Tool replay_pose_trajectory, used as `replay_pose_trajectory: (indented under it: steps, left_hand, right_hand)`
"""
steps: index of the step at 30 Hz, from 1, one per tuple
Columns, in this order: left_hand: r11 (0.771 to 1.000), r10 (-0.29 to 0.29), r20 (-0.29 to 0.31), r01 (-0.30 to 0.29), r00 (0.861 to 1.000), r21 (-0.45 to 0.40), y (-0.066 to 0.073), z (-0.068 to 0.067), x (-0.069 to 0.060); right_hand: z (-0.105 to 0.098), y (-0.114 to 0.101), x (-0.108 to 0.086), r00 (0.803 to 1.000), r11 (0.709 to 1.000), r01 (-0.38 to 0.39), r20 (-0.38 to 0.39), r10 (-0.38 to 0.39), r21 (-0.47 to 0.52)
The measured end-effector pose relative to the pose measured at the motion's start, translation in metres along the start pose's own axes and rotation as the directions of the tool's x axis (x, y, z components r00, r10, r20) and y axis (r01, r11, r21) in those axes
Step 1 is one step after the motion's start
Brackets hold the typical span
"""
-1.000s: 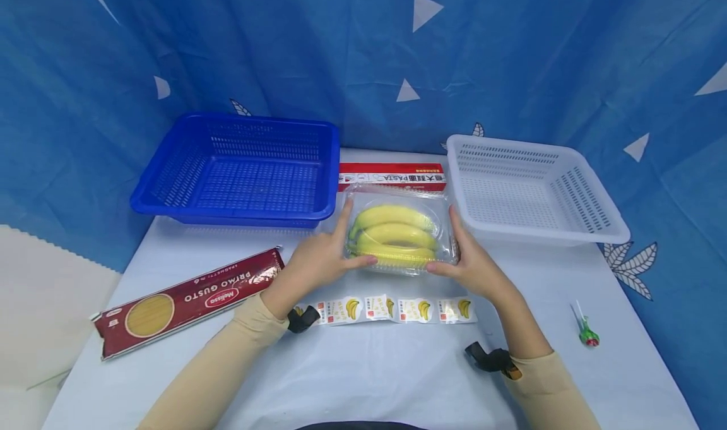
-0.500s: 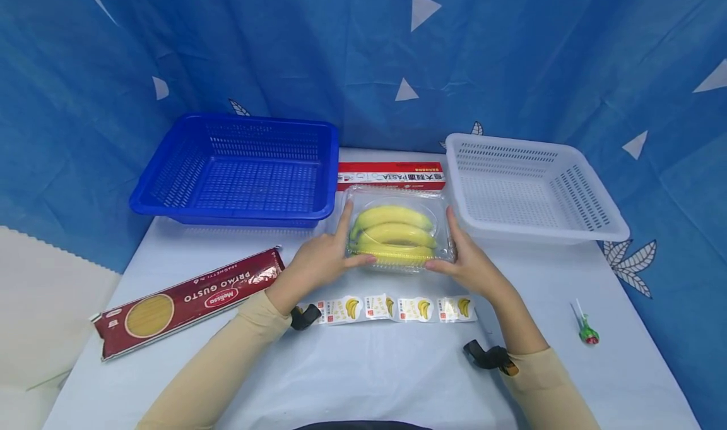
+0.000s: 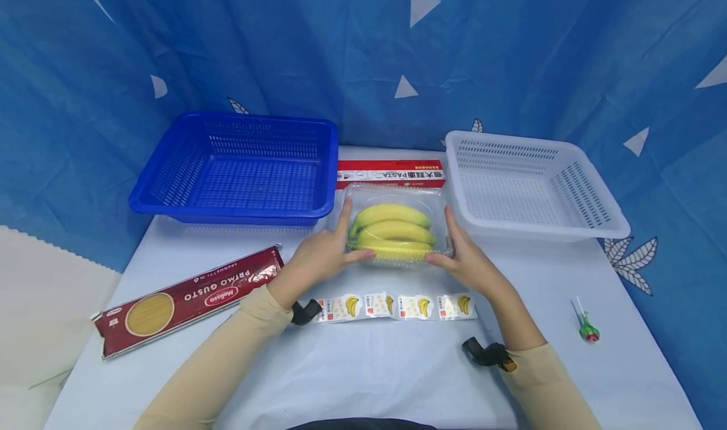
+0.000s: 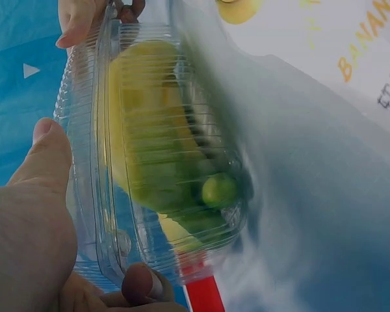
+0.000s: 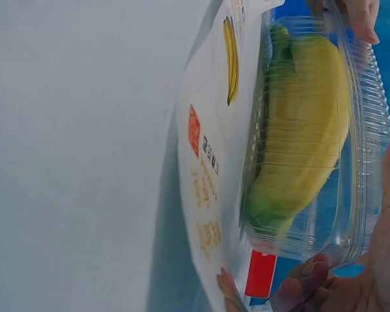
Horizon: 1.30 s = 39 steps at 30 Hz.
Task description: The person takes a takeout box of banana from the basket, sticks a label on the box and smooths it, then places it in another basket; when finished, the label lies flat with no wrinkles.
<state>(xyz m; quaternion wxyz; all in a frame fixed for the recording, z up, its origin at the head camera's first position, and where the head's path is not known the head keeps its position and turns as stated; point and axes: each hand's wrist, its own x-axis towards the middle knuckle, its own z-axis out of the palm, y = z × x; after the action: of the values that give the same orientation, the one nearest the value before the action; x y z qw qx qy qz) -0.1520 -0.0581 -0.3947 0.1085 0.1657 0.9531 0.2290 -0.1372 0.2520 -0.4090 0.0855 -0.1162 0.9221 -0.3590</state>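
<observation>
and here we are at the middle of the table (image 3: 363, 379), where a clear plastic box (image 3: 393, 194) sits between two hands, with yellow bananas (image 3: 394, 231) showing through its lid! the left hand (image 3: 319, 256) is clamped on the box's left end, thumb over the near edge, index finger reaching up the side. the right hand (image 3: 472, 262) mirrors it, clamped on the right end, thumb at the near corner. whether the base touches the table, i can't tell. from the left wrist, greenish banana tips press close to the ribbed wall, fingertips right at the rim.

just behind the box, a red pasta box (image 3: 392, 173) lies lengthways between the blue basket (image 3: 255, 184) on the left and the white basket (image 3: 528, 190) on the right. nearer the person, a strip of banana stickers (image 3: 392, 306) runs across the cloth, four clear pictures in a row, its left end beside the black wrist camera (image 3: 307, 312). out on the left, a dark red spaghetti packet (image 3: 190, 302) lies aslant, one end close by the left forearm. and over on the far right, well apart from everything, a green-and-red lollipop (image 3: 589, 330), stick pointing away!
</observation>
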Motion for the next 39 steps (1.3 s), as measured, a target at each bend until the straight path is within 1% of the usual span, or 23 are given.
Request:
replay_pose_trajectory:
  steps: [8, 16, 20, 26, 31, 36, 39]
  left_hand:
    - [1.0, -0.023, 0.021, 0.023, 1.0, 0.006, 0.0008, -0.0021, 0.002]
    - [0.999, -0.04, 0.044, 0.041, 0.998, -0.016, 0.0019, -0.0045, 0.0026]
    - [0.999, -0.042, 0.042, 0.043, 0.998, -0.022, 0.0019, -0.0048, 0.0029]
    - [0.999, -0.028, 0.017, 0.029, 0.999, -0.023, 0.0007, -0.0026, 0.0046]
    - [0.999, -0.035, 0.02, 0.035, 0.999, -0.022, 0.0003, -0.0019, 0.0042]
    - [0.999, -0.033, 0.011, 0.033, 0.999, -0.009, 0.0007, -0.0021, 0.0036]
    - [1.0, -0.029, 0.007, 0.029, 1.0, 0.003, 0.001, -0.0025, 0.0034]
  right_hand:
    - [0.0011, 0.0012, 0.0015, 1.0, 0.999, 0.023, 0.002, -0.023, 0.026]
    - [0.0025, 0.0026, 0.0012, 1.0, 1.0, 0.008, 0.002, -0.008, 0.025]
    - [0.0028, 0.0038, 0.0006, 1.0, 1.0, -0.004, 0.002, 0.004, 0.022]
    - [0.0025, 0.0034, 0.0002, 1.0, 1.0, -0.01, -0.002, 0.01, -0.003]
    - [0.0038, 0.0047, -0.0027, 0.999, 0.999, -0.029, -0.017, 0.029, -0.021]
    - [0.0041, 0.0049, -0.0043, 0.999, 0.999, -0.044, -0.029, 0.043, -0.027]
    - [0.0037, 0.0044, -0.0045, 0.999, 0.998, -0.044, -0.026, 0.043, -0.047]
